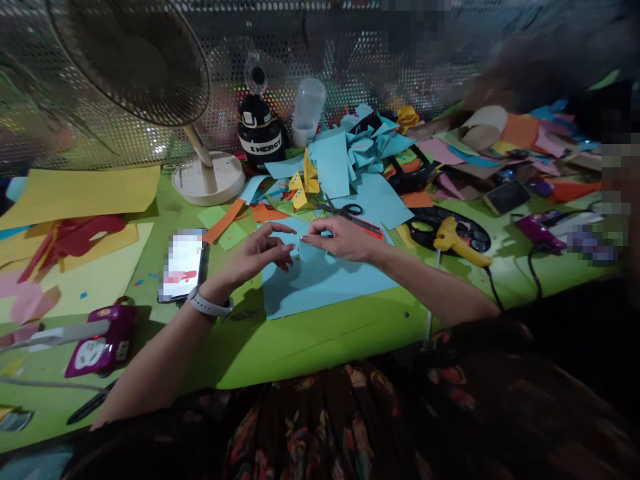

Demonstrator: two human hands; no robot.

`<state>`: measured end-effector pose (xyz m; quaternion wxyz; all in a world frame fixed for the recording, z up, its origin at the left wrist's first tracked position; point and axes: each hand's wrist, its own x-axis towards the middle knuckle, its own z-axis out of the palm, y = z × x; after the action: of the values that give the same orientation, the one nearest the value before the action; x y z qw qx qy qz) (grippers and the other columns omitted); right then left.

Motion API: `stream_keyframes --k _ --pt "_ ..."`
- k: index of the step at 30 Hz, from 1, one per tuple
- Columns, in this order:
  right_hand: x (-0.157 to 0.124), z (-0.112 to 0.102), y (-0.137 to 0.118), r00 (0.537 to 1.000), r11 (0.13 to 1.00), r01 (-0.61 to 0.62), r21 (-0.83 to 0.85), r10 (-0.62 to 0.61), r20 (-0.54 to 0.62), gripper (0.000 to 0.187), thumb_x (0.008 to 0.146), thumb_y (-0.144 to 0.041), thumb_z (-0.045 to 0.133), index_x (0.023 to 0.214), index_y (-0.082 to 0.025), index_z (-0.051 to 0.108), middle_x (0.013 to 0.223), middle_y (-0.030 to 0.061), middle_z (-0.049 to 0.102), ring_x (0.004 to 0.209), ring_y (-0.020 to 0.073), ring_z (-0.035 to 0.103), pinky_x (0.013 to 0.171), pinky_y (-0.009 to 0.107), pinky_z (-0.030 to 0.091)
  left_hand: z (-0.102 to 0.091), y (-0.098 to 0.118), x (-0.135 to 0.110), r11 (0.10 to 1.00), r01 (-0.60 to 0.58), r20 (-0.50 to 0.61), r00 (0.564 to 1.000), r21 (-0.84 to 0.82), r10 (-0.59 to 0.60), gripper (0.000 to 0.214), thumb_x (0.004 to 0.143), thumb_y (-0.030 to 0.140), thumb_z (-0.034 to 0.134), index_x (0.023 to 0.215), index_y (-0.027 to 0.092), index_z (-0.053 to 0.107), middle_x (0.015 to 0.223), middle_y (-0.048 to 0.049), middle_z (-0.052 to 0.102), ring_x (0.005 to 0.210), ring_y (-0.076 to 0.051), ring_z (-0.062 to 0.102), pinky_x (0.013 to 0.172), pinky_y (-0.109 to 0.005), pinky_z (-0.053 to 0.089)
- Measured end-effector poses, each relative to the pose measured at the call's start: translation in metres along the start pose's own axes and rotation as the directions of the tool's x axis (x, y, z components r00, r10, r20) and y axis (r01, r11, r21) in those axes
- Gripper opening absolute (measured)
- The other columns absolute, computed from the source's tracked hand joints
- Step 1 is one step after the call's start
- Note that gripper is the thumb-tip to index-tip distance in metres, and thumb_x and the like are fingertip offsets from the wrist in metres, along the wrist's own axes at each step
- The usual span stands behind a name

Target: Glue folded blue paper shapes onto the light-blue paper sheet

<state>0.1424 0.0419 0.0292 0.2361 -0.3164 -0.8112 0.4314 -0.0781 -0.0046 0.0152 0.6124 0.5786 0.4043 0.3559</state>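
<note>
Above a light blue paper sheet (325,287), my left hand (265,252) hovers with curved fingers spread apart and nothing visible between them. My right hand (343,239) is close beside it, thumb and forefinger pinched together; whatever they hold, if anything, is too small to make out. Tiny bits lie on the sheet between the hands. Just behind my right hand are black-handled scissors (351,209) and a red-and-black cutter (369,228). Small folded yellow paper pieces (300,190) with blue dots sit beyond the hands.
A phone (183,263) lies left of my left hand. A yellow glue gun (457,243) rests at right on a black tray. Purple devices (103,340) with cords lie at the sides. Behind stand a fan (213,177), a black jug (261,137) and heaped paper scraps (360,143).
</note>
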Motion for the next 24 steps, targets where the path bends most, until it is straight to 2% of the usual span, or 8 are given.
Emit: stream_keyframes --k 4,6,8,11,15,19,24 --pt "-0.003 -0.004 0.004 0.998 0.999 0.007 0.043 -0.005 -0.055 0.037 0.087 -0.052 0.057 0.073 -0.018 0.053 0.068 -0.0029 0.047 0.065 0.0115 0.040 0.065 0.028 0.036 0.006 -0.006 0.002 0.999 0.035 -0.152 0.988 -0.026 -0.038 0.036 0.085 0.052 0.065 0.091 0.016 0.065 0.064 -0.0019 0.065 0.057 -0.014 0.064 0.058 -0.025 0.053" --pt "-0.004 -0.005 0.008 0.997 0.999 0.013 0.047 -0.009 -0.081 0.038 0.088 -0.053 0.056 0.073 -0.018 0.053 0.067 -0.0031 0.046 0.064 0.0114 0.039 0.064 0.028 0.036 0.011 -0.008 0.001 0.996 0.082 -0.144 0.986 -0.048 -0.088 0.041 0.086 0.055 0.062 0.084 0.015 0.067 0.063 -0.0033 0.064 0.056 -0.014 0.064 0.056 -0.025 0.052" --pt "-0.004 -0.004 0.012 0.993 0.999 0.029 0.037 -0.025 -0.113 0.039 0.088 -0.055 0.055 0.074 -0.018 0.054 0.069 -0.0026 0.048 0.065 0.0116 0.041 0.065 0.028 0.036 0.019 -0.009 -0.001 0.989 0.122 -0.082 0.988 -0.088 -0.129 0.043 0.086 0.057 0.061 0.085 0.015 0.069 0.066 -0.0051 0.066 0.058 -0.016 0.065 0.057 -0.026 0.053" --pt "-0.005 -0.004 0.016 0.988 0.998 0.052 -0.022 -0.055 -0.146 0.044 0.088 -0.059 0.054 0.076 -0.017 0.057 0.072 -0.0012 0.054 0.069 0.0122 0.045 0.067 0.028 0.037 0.032 -0.011 -0.004 0.961 0.147 -0.018 0.988 -0.236 -0.156 0.036 0.082 0.052 0.069 0.086 0.016 0.068 0.074 -0.0040 0.069 0.064 -0.015 0.066 0.065 -0.027 0.055" --pt "-0.007 -0.005 0.014 0.991 0.999 0.033 -0.042 -0.038 -0.130 0.050 0.087 -0.065 0.054 0.077 -0.017 0.063 0.072 0.0000 0.059 0.069 0.0124 0.049 0.067 0.028 0.038 0.048 -0.016 -0.005 0.897 0.121 -0.146 0.969 -0.426 -0.200 0.028 0.071 0.035 0.083 0.084 0.019 0.064 0.080 0.0016 0.070 0.071 -0.010 0.066 0.071 -0.021 0.052" --pt "-0.010 -0.006 0.008 0.987 1.000 -0.014 -0.014 0.011 -0.163 0.056 0.089 -0.068 0.046 0.077 -0.017 0.065 0.071 0.0007 0.060 0.068 0.0128 0.051 0.065 0.028 0.039 0.054 -0.019 -0.003 0.888 0.097 -0.215 0.953 -0.449 -0.213 0.028 0.069 0.033 0.084 0.078 0.018 0.062 0.081 0.0019 0.070 0.071 -0.009 0.065 0.068 -0.020 0.051" --pt "-0.006 -0.001 0.011 0.984 0.995 0.037 -0.088 -0.052 -0.169 0.052 0.083 -0.066 0.057 0.074 -0.016 0.064 0.072 0.0018 0.063 0.069 0.0134 0.054 0.070 0.029 0.041 0.059 -0.016 -0.003 0.904 0.086 -0.218 0.957 -0.419 -0.192 0.029 0.068 0.032 0.085 0.074 0.018 0.061 0.076 0.0030 0.067 0.071 -0.009 0.064 0.066 -0.019 0.049"
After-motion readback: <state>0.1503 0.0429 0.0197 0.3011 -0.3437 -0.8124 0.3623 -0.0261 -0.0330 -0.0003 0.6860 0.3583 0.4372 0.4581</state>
